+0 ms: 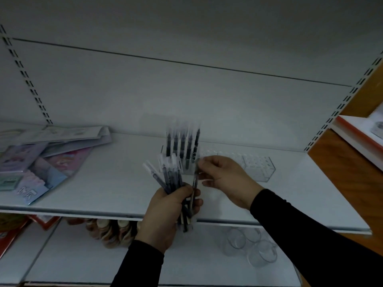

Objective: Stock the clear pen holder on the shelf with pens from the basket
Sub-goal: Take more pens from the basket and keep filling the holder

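Note:
A clear pen holder (259, 166) lies along the white shelf (103, 195), right of centre. Several dark pens with clear caps (182, 146) stand upright in its left end. My left hand (167, 216) grips a fanned bundle of pens (165, 172) in front of the shelf edge. My right hand (226, 179) pinches the top of a single pen (194, 183) that stands beside the bundle, just in front of the holder. The basket is out of view.
A pile of colourful stationery packs (41, 160) covers the shelf's left side. On the shelf below sit clear cups (248, 245) and a round patterned item (112, 230). A wooden unit with boxes (360, 137) stands at right.

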The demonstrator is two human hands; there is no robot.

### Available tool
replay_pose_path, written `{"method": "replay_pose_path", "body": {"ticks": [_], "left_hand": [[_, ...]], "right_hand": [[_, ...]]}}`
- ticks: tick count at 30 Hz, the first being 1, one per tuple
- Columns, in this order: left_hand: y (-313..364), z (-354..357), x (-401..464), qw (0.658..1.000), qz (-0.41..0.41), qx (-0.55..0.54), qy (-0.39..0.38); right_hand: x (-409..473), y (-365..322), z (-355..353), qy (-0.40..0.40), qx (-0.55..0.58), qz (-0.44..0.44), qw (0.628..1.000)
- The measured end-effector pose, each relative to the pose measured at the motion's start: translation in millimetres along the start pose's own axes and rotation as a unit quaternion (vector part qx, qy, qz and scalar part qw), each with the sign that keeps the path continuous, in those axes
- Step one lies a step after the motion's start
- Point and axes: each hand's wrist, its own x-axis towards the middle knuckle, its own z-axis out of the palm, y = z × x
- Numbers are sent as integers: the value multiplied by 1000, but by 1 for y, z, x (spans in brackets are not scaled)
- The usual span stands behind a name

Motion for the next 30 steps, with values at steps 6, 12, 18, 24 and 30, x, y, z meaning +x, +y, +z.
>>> {"method": "replay_pose_path", "body": {"ticks": [6,12,18,24,30], "left_hand": [[2,-5,2,999,17,5,51],[4,-12,8,996,24,-10,85],[7,-15,9,995,40,-15,91],[8,-16,10,995,43,-17,93],[8,-17,11,995,40,-21,93]], "right_hand": [[13,-19,-17,163,58,-99,980],[28,-28,-20,223,-74,-206,950],[40,-34,-13,228,-94,-248,937],[45,-31,-10,216,-92,-254,938],[48,-30,-10,224,-153,-268,924]]}}
